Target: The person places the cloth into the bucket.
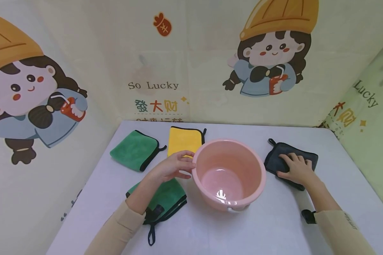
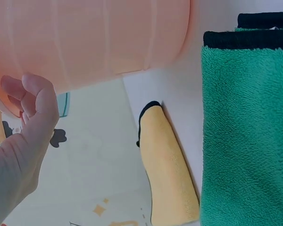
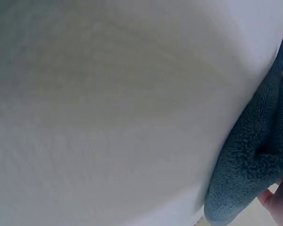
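A pink plastic bucket (image 1: 226, 177) stands upright in the middle of the table, and its inside is bare. My left hand (image 1: 175, 165) is at the bucket's left rim, fingers loosely bent and fingertips right at the edge. The left wrist view shows the same hand (image 2: 28, 117) beside the rim, with the bucket's ribbed side (image 2: 85, 42) above. On the right, my right hand (image 1: 297, 169) grips a folded dark grey towel (image 1: 274, 159) from above. Creases run through this towel (image 3: 250, 160) between fingers and thumb in the right wrist view.
A folded green towel (image 1: 135, 150) lies at the back left, with a yellow towel (image 1: 185, 140) beside it, behind the bucket. Another green towel (image 1: 169, 194) lies under my left forearm. The white table (image 1: 274, 230) meets patterned cloth walls (image 1: 204, 71) at the back and sides.
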A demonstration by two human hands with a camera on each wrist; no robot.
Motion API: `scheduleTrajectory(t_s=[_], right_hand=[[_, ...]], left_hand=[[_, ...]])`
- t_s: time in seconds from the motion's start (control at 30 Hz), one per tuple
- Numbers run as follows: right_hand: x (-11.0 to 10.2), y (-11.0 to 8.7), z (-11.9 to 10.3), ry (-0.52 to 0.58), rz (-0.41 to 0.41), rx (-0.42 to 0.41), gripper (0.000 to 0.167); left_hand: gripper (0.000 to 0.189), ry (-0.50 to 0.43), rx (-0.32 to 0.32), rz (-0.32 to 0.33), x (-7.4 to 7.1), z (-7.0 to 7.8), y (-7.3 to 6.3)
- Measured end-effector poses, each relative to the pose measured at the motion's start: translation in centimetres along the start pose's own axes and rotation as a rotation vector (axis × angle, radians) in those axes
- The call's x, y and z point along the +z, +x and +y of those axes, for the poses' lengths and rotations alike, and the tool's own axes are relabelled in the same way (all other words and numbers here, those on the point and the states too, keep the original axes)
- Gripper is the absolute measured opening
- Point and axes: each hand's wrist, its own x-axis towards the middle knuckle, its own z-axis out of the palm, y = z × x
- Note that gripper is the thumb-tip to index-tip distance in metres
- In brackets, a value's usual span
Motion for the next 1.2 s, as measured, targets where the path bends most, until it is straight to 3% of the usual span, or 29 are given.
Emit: scheduleTrajectory(t_s=[0.27,0.47,0.7,0.93,1.07,1.2], right_hand=[[0.2,0.3,0.0,-0.051,0.046,-0.087,0.051],[0.5,0.4,0.2,-0.080,0.097,-0.134,0.045],[-0.2,0.0,0.2,-0.084,0.278,-0.186,0.046],[-3.6,-0.3,-1.2,-0.092,0.455,-0.230,0.046],[-6.8,-0.5,-3.4,-0.095,0.514,-0.256,0.046],[-9.5,-1.0,-5.9,-0.088,0.591,-0.338,0.049]], left_hand=[[0.045,-0.025,-0.010,-0.009,-0.1,-0.1,0.2],[0.045,-0.036,-0.029,-0.020,-0.1,0.0,0.3],[0.043,-0.045,-0.041,-0.023,-0.2,-0.1,0.3],[0.044,-0.040,-0.034,-0.027,-0.1,-0.1,0.3],[0.044,-0.041,-0.034,-0.024,-0.1,-0.1,0.3],[0.044,-0.040,-0.033,-0.020,-0.1,0.1,0.2]])
